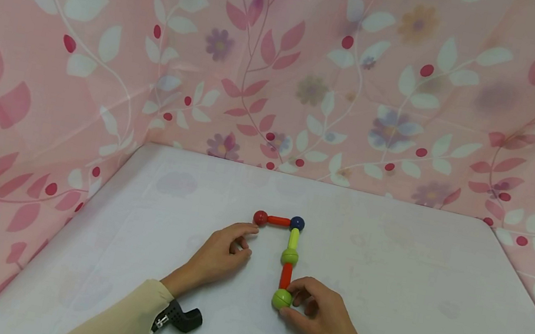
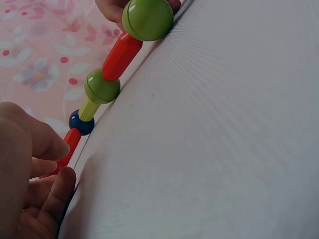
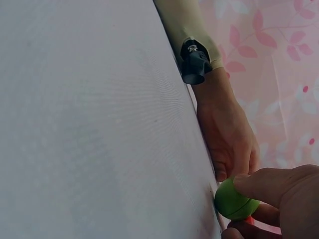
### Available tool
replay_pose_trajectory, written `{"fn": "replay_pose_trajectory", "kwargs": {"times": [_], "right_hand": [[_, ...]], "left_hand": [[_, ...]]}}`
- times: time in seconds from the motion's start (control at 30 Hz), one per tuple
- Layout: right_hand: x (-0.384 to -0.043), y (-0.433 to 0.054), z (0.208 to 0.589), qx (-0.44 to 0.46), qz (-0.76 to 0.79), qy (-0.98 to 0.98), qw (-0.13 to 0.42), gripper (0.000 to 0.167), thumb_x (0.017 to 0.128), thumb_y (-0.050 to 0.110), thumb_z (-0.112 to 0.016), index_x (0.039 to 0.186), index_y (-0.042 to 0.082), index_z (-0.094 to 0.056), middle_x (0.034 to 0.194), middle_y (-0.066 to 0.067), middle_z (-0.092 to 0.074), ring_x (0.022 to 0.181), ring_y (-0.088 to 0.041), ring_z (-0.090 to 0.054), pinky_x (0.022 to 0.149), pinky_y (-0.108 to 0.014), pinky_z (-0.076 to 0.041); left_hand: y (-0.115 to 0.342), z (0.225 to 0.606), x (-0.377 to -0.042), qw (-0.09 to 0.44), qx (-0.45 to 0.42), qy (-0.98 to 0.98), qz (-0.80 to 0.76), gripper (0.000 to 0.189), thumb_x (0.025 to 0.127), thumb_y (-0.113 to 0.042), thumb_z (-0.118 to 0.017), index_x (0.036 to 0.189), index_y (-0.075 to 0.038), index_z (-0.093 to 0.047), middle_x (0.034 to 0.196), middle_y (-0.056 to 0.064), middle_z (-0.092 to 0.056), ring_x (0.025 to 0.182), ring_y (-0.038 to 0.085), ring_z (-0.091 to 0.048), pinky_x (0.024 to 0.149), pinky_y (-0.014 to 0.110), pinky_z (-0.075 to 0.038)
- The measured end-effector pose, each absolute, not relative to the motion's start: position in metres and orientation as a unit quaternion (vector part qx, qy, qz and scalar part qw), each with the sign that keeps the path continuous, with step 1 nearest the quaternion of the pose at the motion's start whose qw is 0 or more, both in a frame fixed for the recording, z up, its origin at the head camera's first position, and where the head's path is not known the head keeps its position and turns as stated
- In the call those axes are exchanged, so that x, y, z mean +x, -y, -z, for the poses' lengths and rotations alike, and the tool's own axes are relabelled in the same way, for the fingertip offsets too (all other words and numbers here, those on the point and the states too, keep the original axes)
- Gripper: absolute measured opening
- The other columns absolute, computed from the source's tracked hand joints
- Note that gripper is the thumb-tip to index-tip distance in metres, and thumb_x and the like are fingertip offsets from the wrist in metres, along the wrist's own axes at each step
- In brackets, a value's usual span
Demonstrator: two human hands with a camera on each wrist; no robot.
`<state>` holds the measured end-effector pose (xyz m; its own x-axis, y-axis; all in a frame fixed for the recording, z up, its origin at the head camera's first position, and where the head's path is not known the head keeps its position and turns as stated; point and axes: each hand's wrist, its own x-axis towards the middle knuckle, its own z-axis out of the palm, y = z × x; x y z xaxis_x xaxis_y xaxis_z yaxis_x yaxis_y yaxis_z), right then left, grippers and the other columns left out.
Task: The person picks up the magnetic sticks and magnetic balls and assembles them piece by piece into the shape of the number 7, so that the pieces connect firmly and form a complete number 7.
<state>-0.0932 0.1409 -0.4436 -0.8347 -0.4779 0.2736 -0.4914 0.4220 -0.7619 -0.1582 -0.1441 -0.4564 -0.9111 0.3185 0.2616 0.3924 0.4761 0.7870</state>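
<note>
On the white table lies an L-shaped chain of balls and rods. A red ball (image 1: 261, 218), a red rod (image 1: 279, 221) and a dark blue ball (image 1: 297, 223) form its far arm. From the blue ball a yellow-green rod (image 1: 293, 239), a green ball (image 1: 290, 256) and a second red rod (image 1: 286, 276) run toward the near green ball (image 1: 282, 299). My right hand (image 1: 328, 324) pinches that near ball, thumb (image 3: 264, 186) on its side. Just short of the red ball, my left hand (image 1: 217, 253) has loosely bent fingers with nothing visible between them; contact is unclear.
White cloth covers the table (image 1: 412, 288). Pink leaf-patterned fabric (image 1: 284, 74) hangs behind it and along the sides. A black wrist device (image 1: 187, 319) sits at the left sleeve, close to the tabletop.
</note>
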Motion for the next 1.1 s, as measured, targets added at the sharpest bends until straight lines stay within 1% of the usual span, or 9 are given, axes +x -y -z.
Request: {"fn": "replay_pose_trajectory", "kwargs": {"times": [0.13,0.23,0.53,0.73,0.83,1.1], "right_hand": [[-0.0935,-0.1417,0.4441,0.290,-0.452,0.843,0.005,0.031,0.089,0.017,-0.086,0.114,0.019,-0.068,0.097,0.012,-0.066,0.082,-0.013,-0.063,0.067,-0.028,-0.054],[-0.0938,-0.1421,0.4442,0.291,-0.452,0.843,0.003,0.032,0.089,0.017,-0.086,0.115,0.019,-0.068,0.098,0.012,-0.066,0.082,-0.013,-0.063,0.067,-0.028,-0.054],[-0.0952,-0.1417,0.4454,0.299,-0.453,0.840,0.003,0.032,0.090,0.017,-0.085,0.116,0.021,-0.067,0.098,0.012,-0.066,0.082,-0.013,-0.062,0.067,-0.028,-0.054],[-0.0955,-0.1414,0.4461,0.300,-0.449,0.842,0.002,0.036,0.087,0.012,-0.086,0.116,0.022,-0.067,0.099,0.013,-0.066,0.081,-0.012,-0.062,0.067,-0.028,-0.053],[-0.0958,-0.1411,0.4456,0.295,-0.446,0.845,-0.001,0.038,0.087,0.011,-0.086,0.117,0.022,-0.067,0.099,0.014,-0.066,0.082,-0.011,-0.062,0.068,-0.028,-0.054],[-0.0958,-0.1411,0.4440,0.294,-0.448,0.844,-0.010,0.035,0.089,0.013,-0.085,0.118,0.020,-0.067,0.100,0.013,-0.066,0.083,-0.012,-0.062,0.069,-0.029,-0.054]], "left_hand": [[0.1438,0.4566,-0.1585,0.048,-0.209,0.858,0.466,0.045,0.094,-0.001,-0.069,0.139,-0.005,-0.063,0.130,0.006,-0.062,0.087,0.013,-0.062,0.076,0.029,-0.053],[0.1437,0.4563,-0.1584,0.052,-0.209,0.859,0.464,0.045,0.093,-0.001,-0.069,0.138,-0.005,-0.063,0.134,0.005,-0.061,0.088,0.012,-0.062,0.075,0.028,-0.053],[0.1445,0.4560,-0.1603,0.042,-0.199,0.864,0.461,0.044,0.094,-0.004,-0.070,0.138,-0.007,-0.064,0.131,0.004,-0.062,0.088,0.011,-0.062,0.077,0.029,-0.052],[0.1455,0.4556,-0.1594,0.055,-0.208,0.861,0.461,0.042,0.093,-0.003,-0.070,0.135,-0.006,-0.065,0.123,0.006,-0.064,0.084,0.011,-0.062,0.074,0.030,-0.052],[0.1462,0.4554,-0.1599,0.060,-0.210,0.861,0.459,0.041,0.093,-0.003,-0.070,0.134,-0.006,-0.065,0.123,0.006,-0.064,0.084,0.011,-0.062,0.074,0.030,-0.052],[0.1459,0.4566,-0.1611,0.053,-0.205,0.863,0.459,0.040,0.094,-0.004,-0.070,0.133,-0.006,-0.066,0.120,0.004,-0.065,0.084,0.010,-0.062,0.075,0.030,-0.052]]}}
